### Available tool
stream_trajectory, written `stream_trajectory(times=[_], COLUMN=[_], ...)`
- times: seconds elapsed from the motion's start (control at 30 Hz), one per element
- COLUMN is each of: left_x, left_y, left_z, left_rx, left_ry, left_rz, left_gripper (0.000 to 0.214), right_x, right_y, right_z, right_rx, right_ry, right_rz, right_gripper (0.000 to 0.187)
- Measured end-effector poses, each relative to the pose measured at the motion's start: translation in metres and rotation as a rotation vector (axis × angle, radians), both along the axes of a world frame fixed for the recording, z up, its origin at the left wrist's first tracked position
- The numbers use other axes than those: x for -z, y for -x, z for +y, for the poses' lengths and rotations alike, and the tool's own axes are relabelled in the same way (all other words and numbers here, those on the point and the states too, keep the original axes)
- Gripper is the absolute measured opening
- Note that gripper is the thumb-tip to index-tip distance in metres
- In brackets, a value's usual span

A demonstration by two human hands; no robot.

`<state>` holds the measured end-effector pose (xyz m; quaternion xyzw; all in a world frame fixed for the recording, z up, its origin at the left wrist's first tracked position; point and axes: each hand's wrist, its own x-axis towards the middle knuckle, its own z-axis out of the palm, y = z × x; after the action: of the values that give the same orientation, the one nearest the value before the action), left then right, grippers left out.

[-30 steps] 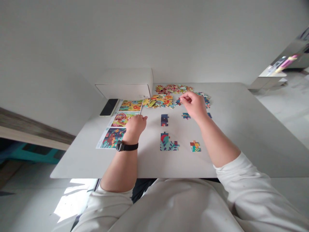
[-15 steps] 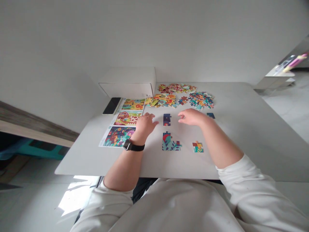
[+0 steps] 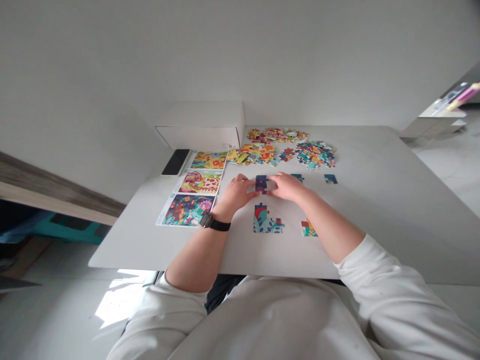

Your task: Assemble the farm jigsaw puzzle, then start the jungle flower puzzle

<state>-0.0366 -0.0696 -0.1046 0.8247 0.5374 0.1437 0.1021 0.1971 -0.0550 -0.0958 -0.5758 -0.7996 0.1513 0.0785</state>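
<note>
My left hand (image 3: 236,193) and my right hand (image 3: 287,186) meet at a small dark blue jigsaw section (image 3: 261,183), their fingers pressing it from both sides. Its lower part is partly hidden by my fingers. Just below my hands lies a larger assembled section with leaf patterns (image 3: 267,224). A small orange and teal piece (image 3: 309,229) sits to the right of it. Two teal-blue pieces (image 3: 297,177) (image 3: 330,178) lie beyond my right hand. Several loose pieces form piles (image 3: 253,154) (image 3: 315,155) (image 3: 277,135) at the far side of the table.
Three printed picture sheets (image 3: 186,210) lie left of my left hand, beside a black phone (image 3: 175,162). A white box (image 3: 200,127) stands at the far edge of the white table (image 3: 360,210). A black watch (image 3: 215,224) circles my left wrist.
My hands have moved together from either side and now close on the dark blue section. The camera view has shifted slightly. The piles look unchanged since the last frame.
</note>
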Motion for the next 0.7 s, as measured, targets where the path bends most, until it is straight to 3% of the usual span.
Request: stream_trajectory(times=[0.7], left_x=[-0.0016], left_y=[-0.0048], left_z=[-0.0020], left_rx=[-0.008], left_ry=[-0.012], left_rz=[-0.066], left_gripper=[0.029], right_x=[-0.0055], right_y=[-0.0001], right_z=[-0.0019], right_rx=[-0.018], right_ry=[0.031], right_rz=[-0.063], right_gripper=[0.057])
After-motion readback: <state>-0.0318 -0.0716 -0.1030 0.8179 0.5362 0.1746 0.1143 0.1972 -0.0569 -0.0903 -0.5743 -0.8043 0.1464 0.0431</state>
